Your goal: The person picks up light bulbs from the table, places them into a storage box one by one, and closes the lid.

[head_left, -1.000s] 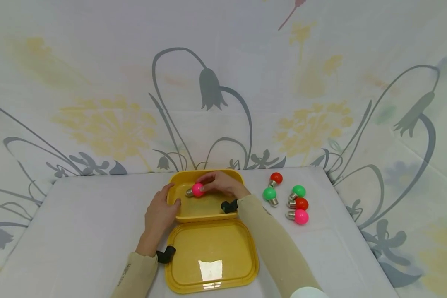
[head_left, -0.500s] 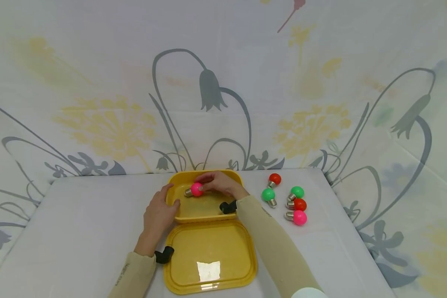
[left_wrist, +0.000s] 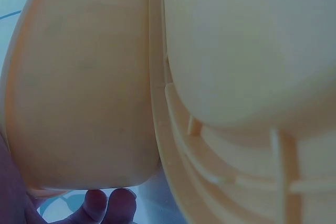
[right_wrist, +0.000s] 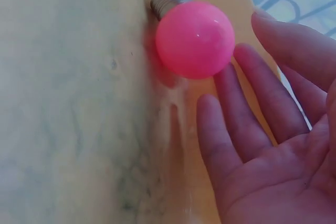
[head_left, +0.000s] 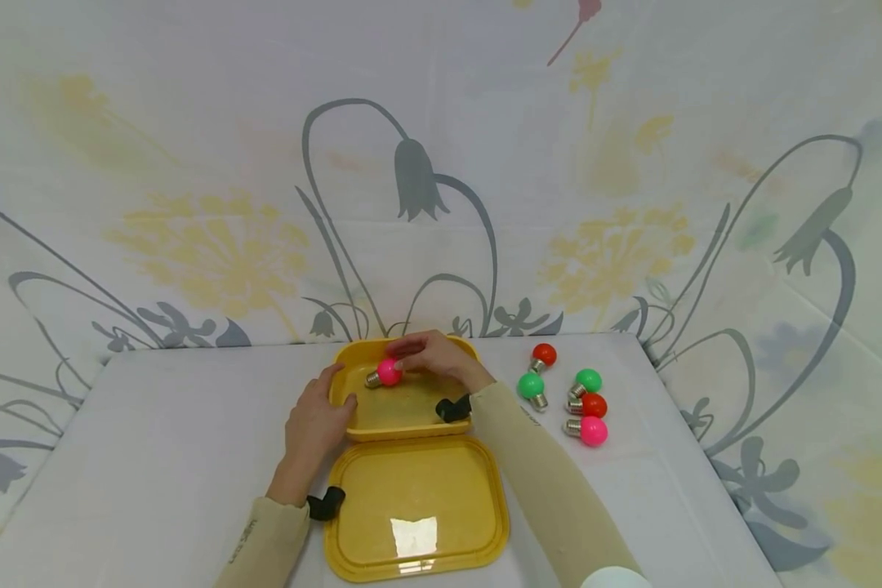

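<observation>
A pink light bulb (head_left: 389, 372) with a metal screw base lies inside the yellow plastic container (head_left: 412, 429). My right hand (head_left: 441, 358) is over the container, just right of the bulb. The right wrist view shows the fingers of that hand (right_wrist: 273, 145) spread, fingertips right at the edge of the pink bulb (right_wrist: 195, 39) and not curled round it. My left hand (head_left: 318, 416) grips the container's left end, thumb toward the near corner and forefinger toward the far one. In the left wrist view, fingertips (left_wrist: 119, 205) show past the container wall (left_wrist: 84, 77).
A yellow lid (head_left: 415, 506) lies flat in front of the container. To the right are several more bulbs: a red bulb (head_left: 544, 354), a green bulb (head_left: 531, 385), another green bulb (head_left: 589, 380), another red bulb (head_left: 594, 405) and a second pink bulb (head_left: 594, 431). A patterned cloth stands behind.
My right hand's fingers have loosened from the pink bulb and lifted slightly, leaving it in the container. The left hand keeps its place on the container.
</observation>
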`<state>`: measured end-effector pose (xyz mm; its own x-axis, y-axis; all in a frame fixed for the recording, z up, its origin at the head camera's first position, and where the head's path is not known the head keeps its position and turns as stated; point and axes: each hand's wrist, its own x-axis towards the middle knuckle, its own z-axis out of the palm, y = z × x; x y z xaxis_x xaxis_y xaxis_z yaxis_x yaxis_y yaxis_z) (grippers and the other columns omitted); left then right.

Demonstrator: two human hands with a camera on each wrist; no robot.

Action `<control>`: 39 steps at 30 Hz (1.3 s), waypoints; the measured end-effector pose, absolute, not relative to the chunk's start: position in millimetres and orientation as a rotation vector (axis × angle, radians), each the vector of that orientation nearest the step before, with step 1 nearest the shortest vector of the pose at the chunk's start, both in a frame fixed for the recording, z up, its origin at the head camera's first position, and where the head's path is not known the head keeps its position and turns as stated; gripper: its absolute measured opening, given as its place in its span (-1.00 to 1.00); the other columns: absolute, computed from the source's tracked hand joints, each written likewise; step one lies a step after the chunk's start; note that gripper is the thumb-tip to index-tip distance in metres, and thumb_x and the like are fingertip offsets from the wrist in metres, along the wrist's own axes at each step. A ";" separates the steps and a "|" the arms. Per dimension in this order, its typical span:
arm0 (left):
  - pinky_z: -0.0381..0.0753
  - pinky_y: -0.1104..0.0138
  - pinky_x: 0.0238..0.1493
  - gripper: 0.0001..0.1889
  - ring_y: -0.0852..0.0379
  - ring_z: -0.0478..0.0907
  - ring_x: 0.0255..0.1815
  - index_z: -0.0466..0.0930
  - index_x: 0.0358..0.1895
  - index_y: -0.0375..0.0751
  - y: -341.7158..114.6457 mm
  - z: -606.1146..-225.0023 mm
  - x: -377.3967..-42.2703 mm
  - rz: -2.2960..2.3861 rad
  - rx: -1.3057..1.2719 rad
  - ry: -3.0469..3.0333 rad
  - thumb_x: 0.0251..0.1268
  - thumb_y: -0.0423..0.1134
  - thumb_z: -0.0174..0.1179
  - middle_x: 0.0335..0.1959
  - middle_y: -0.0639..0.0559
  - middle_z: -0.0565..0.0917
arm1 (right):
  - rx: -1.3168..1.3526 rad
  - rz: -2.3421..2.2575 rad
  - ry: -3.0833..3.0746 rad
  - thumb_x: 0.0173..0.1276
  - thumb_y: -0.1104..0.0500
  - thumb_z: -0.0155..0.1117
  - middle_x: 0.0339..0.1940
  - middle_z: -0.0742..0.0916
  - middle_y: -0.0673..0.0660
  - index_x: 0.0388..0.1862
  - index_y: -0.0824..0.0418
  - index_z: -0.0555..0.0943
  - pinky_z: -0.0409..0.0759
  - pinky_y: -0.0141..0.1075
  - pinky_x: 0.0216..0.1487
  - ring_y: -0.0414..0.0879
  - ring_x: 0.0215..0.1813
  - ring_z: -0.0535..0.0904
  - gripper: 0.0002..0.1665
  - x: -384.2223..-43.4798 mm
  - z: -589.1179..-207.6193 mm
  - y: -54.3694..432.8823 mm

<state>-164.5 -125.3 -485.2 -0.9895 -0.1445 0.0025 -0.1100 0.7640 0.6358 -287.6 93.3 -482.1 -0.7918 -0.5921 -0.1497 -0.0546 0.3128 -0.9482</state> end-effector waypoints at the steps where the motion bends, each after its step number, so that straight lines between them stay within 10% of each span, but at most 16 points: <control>1: 0.59 -0.15 -0.11 -0.41 -0.30 0.57 -0.12 0.34 0.44 -0.05 -125.2 -485.2 -164.5 -1.039 0.210 -2.904 0.36 -0.06 0.14 0.12 -0.27 0.56 | -0.572 -1.500 2.107 0.34 0.28 0.36 0.12 0.72 0.14 0.20 0.28 0.65 0.56 -0.28 0.17 -0.06 0.17 0.62 -0.57 -287.6 -481.4 93.5; 39: 0.60 -0.16 -0.17 -0.40 -0.30 0.57 -0.17 0.35 0.44 -0.04 -125.5 -482.9 -163.9 -1.039 0.206 -2.910 0.34 -0.06 0.16 0.10 -0.27 0.56 | -0.602 -1.675 2.145 0.36 0.30 0.33 0.19 0.67 0.26 0.19 0.25 0.64 0.53 -0.21 0.23 0.14 0.25 0.56 -0.59 -270.4 -436.2 111.1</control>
<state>-163.9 -125.5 -482.9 -0.9901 -0.1400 -0.0022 -0.1098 0.7662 0.6331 -270.4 111.1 -436.2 -0.8475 -0.5306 -0.0158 -0.1133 0.2098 -0.9712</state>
